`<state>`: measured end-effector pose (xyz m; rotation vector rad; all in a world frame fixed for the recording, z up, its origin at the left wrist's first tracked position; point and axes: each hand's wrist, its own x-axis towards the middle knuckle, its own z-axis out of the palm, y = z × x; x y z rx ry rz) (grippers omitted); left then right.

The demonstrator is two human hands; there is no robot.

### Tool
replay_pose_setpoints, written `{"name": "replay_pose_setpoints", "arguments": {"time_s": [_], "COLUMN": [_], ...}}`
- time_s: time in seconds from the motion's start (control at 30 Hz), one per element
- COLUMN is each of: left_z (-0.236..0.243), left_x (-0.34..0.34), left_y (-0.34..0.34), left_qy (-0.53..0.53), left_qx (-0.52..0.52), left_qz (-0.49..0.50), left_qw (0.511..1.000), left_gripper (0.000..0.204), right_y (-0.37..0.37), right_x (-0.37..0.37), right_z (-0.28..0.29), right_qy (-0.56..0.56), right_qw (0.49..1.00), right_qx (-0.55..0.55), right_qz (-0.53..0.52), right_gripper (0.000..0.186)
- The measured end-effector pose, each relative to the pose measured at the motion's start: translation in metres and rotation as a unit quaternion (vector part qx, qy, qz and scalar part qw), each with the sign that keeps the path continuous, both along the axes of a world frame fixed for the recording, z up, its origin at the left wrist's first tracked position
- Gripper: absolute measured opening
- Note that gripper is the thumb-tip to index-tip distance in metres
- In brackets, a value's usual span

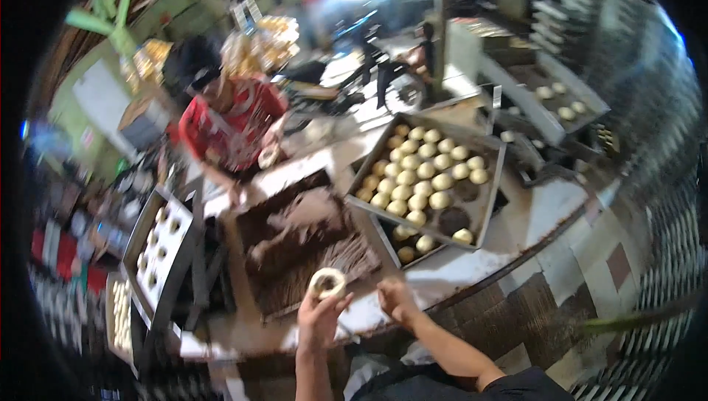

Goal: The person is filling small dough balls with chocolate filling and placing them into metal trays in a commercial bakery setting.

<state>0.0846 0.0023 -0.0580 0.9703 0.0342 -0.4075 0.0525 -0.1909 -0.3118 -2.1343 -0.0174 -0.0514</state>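
My left hand [317, 318] holds up a round piece of pale dough [339, 277] with a dark brown centre; I cannot tell whether that is filling or a hole. It is over the near edge of a dark wooden box [247, 257] containing a crumbly brown mass [313, 213]. To the right, my right hand [396, 302] hovers by the white table's near edge, fingers curled closed. Blur hides whether anything is in them. Beyond it, a metal tray [487, 213] carries rows of pale dough balls [424, 172], with dark round spots where the tray shows.
Across the table a co-worker in a red shirt [232, 124] holds a similar dough piece [269, 155]. Another tray [144, 309] leans at left. More trays [582, 95] sit at far right. A motorcycle [383, 80] is parked behind. The table's curved edge [516, 257] borders a tiled floor.
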Motion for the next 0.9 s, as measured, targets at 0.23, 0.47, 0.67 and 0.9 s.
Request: {"name": "replay_pose_setpoints", "arguments": {"time_s": [0.23,0.47,0.67,0.9], "left_z": [0.041,0.038,0.031,0.031], "left_x": [-0.077,-0.136,-0.221,-0.330], "left_y": [-0.036,-0.021,-0.043,-0.023], "left_qy": [-0.015,-0.053,-0.112,-0.317], "left_qx": [0.062,0.123,0.048,0.368], "left_qz": [0.008,0.131,0.303,0.284], "left_qw": [0.998,0.982,0.945,0.827], "left_gripper": [0.052,0.039,0.020,0.029], "right_y": [-0.036,-0.010,0.009,0.008], "right_x": [-0.006,-0.072,-0.150,-0.233], "right_z": [0.288,0.312,0.301,0.299], "right_qy": [-0.046,-0.052,0.052,0.049], "right_qw": [0.922,0.898,0.868,0.899], "right_qx": [0.301,0.357,0.428,0.343], "right_qz": [0.239,0.252,0.248,0.268], "right_gripper": [0.053,0.033,0.021,0.014]}}
